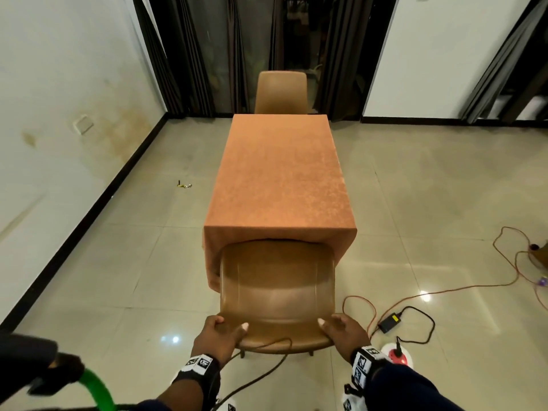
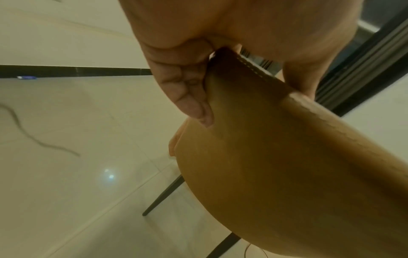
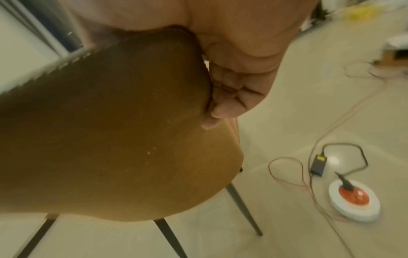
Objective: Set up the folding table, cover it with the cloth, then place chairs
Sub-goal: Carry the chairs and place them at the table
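Note:
An orange cloth (image 1: pixel 278 173) covers the long table in the middle of the room and hangs over its near end. A brown chair (image 1: pixel 277 286) stands at that near end, its seat partly under the hanging cloth. My left hand (image 1: pixel 221 332) grips the left top corner of the chair's backrest (image 2: pixel 276 157). My right hand (image 1: pixel 344 329) grips the right top corner of the backrest (image 3: pixel 121 131). Both thumbs lie on the front face; the fingers (image 2: pixel 189 97) wrap behind it. A second brown chair (image 1: pixel 281 91) stands at the table's far end.
Orange and black cables (image 1: pixel 415 301) run over the tiled floor on the right, with a black power brick (image 1: pixel 390 321) and a round white and red socket reel (image 3: pixel 353 200). A cable (image 1: pixel 267 360) hangs in front of the chair back. White wall (image 1: pixel 59 114) on the left; dark curtains (image 1: pixel 207 54) behind.

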Available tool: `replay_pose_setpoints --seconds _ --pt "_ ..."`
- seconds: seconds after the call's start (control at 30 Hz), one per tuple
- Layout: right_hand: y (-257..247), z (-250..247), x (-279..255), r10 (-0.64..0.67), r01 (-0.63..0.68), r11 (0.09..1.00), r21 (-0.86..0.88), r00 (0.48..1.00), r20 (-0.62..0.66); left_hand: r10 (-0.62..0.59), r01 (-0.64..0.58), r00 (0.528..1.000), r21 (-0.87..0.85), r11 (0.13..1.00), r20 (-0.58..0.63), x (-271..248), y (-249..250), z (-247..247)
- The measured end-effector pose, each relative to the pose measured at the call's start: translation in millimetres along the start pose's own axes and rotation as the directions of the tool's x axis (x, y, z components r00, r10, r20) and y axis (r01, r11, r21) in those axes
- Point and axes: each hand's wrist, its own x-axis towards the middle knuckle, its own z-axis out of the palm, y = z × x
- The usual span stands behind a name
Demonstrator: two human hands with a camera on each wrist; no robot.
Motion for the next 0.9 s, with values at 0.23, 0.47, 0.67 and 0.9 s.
replay_pose_setpoints --seconds 0.23,0.47,0.67,0.9 --pt "-6 -10 -12 -0.054 0.062 0.982 -0.177 0.997 0.049 0.158 -0.167 0.985 0.129 0.978 0.071 -8 0 -1" --pt "-22 -13 -7 -0.028 0.037 0.966 -0.255 0.999 0.036 0.136 -0.145 0.988 0.137 0.98 0.074 0 10 -2" --pt "-30 -10 -11 -0.005 0.0 0.973 -0.231 1.0 -0.024 0.133 -0.143 0.988 0.129 0.981 0.083 5 18 -2" --pt "-18 0 -63 -0.036 -0.002 0.948 -0.318 0.993 -0.114 0.211 -0.222 0.975 0.43 0.875 0.073 -36 11 4"
